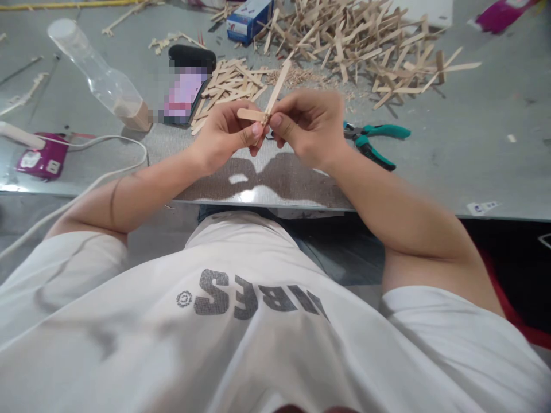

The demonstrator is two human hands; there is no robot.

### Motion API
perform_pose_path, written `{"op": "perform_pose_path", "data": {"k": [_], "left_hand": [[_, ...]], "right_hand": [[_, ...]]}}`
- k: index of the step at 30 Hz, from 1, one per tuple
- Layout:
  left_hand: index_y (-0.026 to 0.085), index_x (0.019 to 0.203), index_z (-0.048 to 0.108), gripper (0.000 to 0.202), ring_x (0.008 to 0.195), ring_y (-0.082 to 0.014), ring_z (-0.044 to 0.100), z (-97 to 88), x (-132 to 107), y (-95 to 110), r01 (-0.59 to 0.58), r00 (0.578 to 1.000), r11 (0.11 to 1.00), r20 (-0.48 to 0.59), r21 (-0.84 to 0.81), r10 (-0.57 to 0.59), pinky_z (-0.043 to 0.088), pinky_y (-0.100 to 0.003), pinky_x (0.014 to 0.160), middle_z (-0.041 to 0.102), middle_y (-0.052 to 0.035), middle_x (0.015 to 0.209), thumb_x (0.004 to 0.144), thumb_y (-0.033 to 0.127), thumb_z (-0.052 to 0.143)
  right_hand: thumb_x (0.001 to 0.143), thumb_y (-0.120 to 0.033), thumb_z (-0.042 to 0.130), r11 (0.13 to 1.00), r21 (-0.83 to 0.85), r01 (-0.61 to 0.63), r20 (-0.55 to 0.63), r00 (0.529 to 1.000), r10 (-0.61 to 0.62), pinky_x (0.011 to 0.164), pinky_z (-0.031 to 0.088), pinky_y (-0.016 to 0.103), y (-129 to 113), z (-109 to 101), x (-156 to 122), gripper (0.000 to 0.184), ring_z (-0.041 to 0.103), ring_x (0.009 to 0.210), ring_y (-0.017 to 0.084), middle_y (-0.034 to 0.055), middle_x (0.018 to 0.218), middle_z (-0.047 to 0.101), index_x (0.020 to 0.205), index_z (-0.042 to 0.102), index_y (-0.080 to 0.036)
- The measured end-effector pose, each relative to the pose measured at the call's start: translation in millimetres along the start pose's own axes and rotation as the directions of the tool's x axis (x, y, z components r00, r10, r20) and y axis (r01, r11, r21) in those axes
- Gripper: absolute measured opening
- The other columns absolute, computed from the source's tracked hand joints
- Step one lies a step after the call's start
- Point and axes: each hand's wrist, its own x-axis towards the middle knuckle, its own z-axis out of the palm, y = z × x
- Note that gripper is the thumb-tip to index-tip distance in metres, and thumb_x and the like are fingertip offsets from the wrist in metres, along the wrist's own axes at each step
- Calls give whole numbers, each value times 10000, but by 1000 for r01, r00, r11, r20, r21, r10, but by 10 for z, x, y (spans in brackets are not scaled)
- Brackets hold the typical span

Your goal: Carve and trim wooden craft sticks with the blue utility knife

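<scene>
Both hands meet above the table, pinching wooden craft sticks joined near one point. My left hand (pixel 228 132) is closed at the joint, with a short stick (pixel 251 115) pointing left over its fingers. From the other side, my right hand (pixel 305 123) is closed on the same piece, and a longer stick (pixel 279 86) rises up and to the right between the hands. How the sticks are joined is too small to make out. Pliers with teal handles (pixel 387 132) lie just right of my right hand, their jaws partly hidden behind it.
Loose craft sticks (pixel 235 83) lie behind my left hand, beside a phone (pixel 183 94). A large heap of joined sticks (pixel 344 34) spreads at the back right, near a blue box (pixel 249 20). Leftward are a clear bottle (pixel 103 74), a purple power strip (pixel 43 158) and a white cable (pixel 107 169).
</scene>
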Motion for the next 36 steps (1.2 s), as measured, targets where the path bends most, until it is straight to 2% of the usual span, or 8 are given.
{"op": "perform_pose_path", "data": {"k": [7,10,13,18,24,28,33,36], "left_hand": [[186,787,722,405,601,-79,679,-34,6,-24,-63,997,998,46,-4,63,593,-206,608,713,44,681,1015,370,1002],[191,769,688,401,591,-74,678,2,-2,9,-28,1000,999,-13,37,29,609,-208,623,700,53,694,1020,281,988],[193,764,658,406,601,-75,688,46,-22,61,5,998,999,-56,42,-2,613,-204,630,688,57,704,1027,218,967],[185,768,634,422,631,-70,707,55,-43,97,70,997,997,-22,-31,-71,585,-174,619,705,47,699,1078,239,915],[209,832,623,494,628,-108,748,-62,3,-107,133,991,991,-23,6,-133,623,-228,631,708,53,697,1012,477,997],[262,838,627,537,650,-130,728,-90,28,-251,65,998,997,-12,-32,-66,627,-278,623,715,41,717,949,604,1025],[278,803,610,615,672,-134,705,-76,17,-205,-43,999,996,13,-80,44,616,-285,597,765,25,774,839,693,1061],[262,793,613,523,636,-133,701,-71,6,-107,-1,1000,998,-28,-60,-1,602,-265,580,723,34,696,932,533,1039]], "right_hand": [[976,-978,695,965,-262,-32,-42,999,21,798,676,523,-124,-364,85,608,754,795,296,51,892,819,904,751,-377],[1112,-668,678,846,-524,-95,-6,994,108,988,685,548,-239,-636,130,325,797,978,322,62,1048,871,994,795,-389],[1027,-332,780,633,-742,-219,-27,954,298,1071,658,547,-316,-992,172,79,825,1057,326,126,1089,887,1007,819,-265],[937,-480,928,548,-773,-320,20,851,525,938,630,528,-281,-1457,210,256,761,942,306,110,1033,843,987,784,-275],[779,-468,1106,699,-698,-154,256,858,445,913,589,462,98,-998,242,448,736,994,280,66,1134,860,1113,854,-307],[858,-597,988,813,-581,38,403,882,246,999,565,499,500,-626,231,334,670,1038,311,55,1031,807,1005,814,-353],[1036,-768,737,843,-538,2,330,921,209,1124,524,535,529,-770,205,449,637,1157,334,124,1254,775,1146,755,-333],[1122,-865,515,851,-523,51,246,965,94,1145,511,525,344,-917,180,566,603,1177,331,150,1345,741,1228,706,-343]]}}
